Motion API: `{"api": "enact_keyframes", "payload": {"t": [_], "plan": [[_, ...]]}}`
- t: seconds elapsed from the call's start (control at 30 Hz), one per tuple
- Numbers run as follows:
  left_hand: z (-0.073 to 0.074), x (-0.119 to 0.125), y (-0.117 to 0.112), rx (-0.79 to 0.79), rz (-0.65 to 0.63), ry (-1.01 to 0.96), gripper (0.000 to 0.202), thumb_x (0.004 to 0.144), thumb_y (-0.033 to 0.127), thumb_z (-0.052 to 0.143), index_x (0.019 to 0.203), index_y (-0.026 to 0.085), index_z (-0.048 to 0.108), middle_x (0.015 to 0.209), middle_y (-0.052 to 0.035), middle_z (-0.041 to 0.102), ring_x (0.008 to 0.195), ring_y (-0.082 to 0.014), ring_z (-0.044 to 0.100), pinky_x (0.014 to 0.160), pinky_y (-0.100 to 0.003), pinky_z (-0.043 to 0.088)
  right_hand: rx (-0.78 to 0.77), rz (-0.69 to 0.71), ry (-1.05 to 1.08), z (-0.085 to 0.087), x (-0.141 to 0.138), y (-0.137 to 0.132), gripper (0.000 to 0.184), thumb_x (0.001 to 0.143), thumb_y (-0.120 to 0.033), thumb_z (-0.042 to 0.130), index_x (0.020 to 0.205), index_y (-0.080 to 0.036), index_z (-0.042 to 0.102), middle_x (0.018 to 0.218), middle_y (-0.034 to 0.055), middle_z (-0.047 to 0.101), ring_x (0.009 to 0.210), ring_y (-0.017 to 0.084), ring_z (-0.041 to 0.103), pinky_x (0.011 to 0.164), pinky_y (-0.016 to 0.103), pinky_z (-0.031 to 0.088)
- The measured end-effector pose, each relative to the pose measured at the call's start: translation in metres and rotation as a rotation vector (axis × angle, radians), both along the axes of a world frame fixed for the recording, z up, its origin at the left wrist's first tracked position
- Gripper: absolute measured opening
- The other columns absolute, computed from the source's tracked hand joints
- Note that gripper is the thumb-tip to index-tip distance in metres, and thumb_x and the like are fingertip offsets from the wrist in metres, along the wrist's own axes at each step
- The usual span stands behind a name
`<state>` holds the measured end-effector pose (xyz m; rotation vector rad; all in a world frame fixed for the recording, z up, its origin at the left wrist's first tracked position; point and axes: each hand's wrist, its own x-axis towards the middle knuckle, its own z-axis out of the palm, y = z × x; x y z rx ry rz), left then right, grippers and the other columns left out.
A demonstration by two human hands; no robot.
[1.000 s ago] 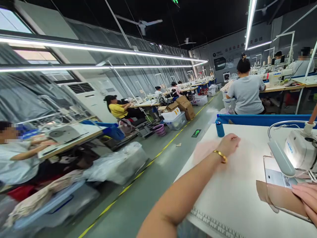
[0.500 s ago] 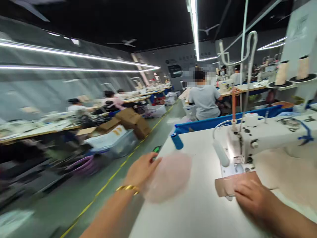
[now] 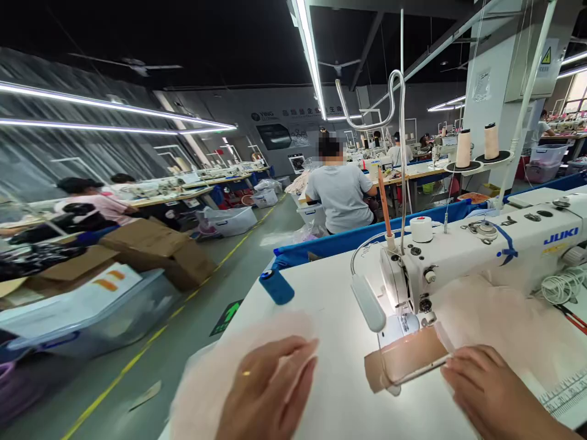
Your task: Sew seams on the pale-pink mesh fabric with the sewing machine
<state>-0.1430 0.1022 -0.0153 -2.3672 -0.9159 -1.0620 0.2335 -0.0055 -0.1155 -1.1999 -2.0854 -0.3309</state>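
Observation:
My left hand (image 3: 270, 388) is at the table's left side, thumb and fingers pinched together on sheer pale pink fabric (image 3: 215, 360). Part of that fabric spreads behind the hand and towards the table's left edge. My right hand (image 3: 495, 382) is at the right end of a flat brown piece (image 3: 410, 357) lying before the needle area of a white sewing machine (image 3: 472, 250). Its fingers are close together at the brown piece's pale near edge; whatever they grip is hidden. More pale pink fabric (image 3: 495, 311) lies under the machine arm.
A blue thread spool (image 3: 276, 287) lies on the white tabletop (image 3: 330, 299). Red-handled scissors (image 3: 571, 318) and a printed ruler scale (image 3: 566, 391) are at right. A person (image 3: 339, 192) sits ahead beyond a blue cloth trough (image 3: 316, 241). Bins and boxes (image 3: 158, 247) line the aisle.
The view has swung right and steadied. My left hand has come nearer, drawing the pink fabric with it. My right hand has shifted from atop the brown piece to its right end.

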Motion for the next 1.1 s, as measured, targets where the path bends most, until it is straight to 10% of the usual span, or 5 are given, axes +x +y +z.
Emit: {"api": "enact_keyframes", "payload": {"t": [0.2, 0.5, 0.83, 1.1], "plan": [[-0.021, 0.084, -0.029, -0.270, -0.445, 0.150, 0.036, 0.096, 0.006, 0.054, 0.127, 0.021, 0.064, 0.111, -0.0093, 0.078, 0.098, -0.0220, 0.071, 0.089, -0.034, 0.061, -0.415, 0.363, 0.028, 0.034, -0.005, -0.011, 0.038, 0.107, -0.024, 0.061, 0.143, -0.033, 0.060, 0.128, 0.0030, 0.079, 0.108, 0.017, 0.077, 0.095, 0.025, 0.061], [-0.062, 0.175, -0.010, -0.571, -0.586, 0.426, 0.072, 0.101, 0.057, 0.064, 0.157, 0.013, 0.049, 0.159, -0.0163, 0.057, 0.149, -0.0373, 0.052, 0.124, -0.055, 0.043, -0.118, -0.036, 0.046, 0.022, 0.022, 0.001, 0.023, 0.104, -0.016, 0.050, 0.122, -0.022, 0.064, 0.108, 0.0088, 0.079, 0.098, 0.022, 0.077, 0.086, 0.034, 0.064], [-0.093, 0.146, -0.020, -0.351, -0.509, 0.434, 0.065, 0.098, 0.057, 0.068, 0.143, 0.010, 0.059, 0.142, -0.0158, 0.071, 0.123, -0.0337, 0.072, 0.107, -0.045, 0.054, -0.109, -0.057, -0.051, 0.008, 0.050, -0.006, 0.023, 0.102, -0.015, 0.056, 0.119, -0.020, 0.071, 0.117, 0.0092, 0.080, 0.110, 0.022, 0.074, 0.097, 0.034, 0.059], [-0.074, 0.089, -0.039, -0.438, -0.475, 0.297, 0.033, 0.099, 0.039, 0.066, 0.124, 0.018, 0.065, 0.122, -0.0115, 0.079, 0.112, -0.0266, 0.075, 0.096, -0.038, 0.056, -0.031, -0.129, -0.124, 0.008, 0.067, 0.006, 0.023, 0.102, -0.023, 0.059, 0.119, -0.020, 0.074, 0.116, 0.0074, 0.080, 0.107, 0.025, 0.071, 0.097, 0.041, 0.050]]}}
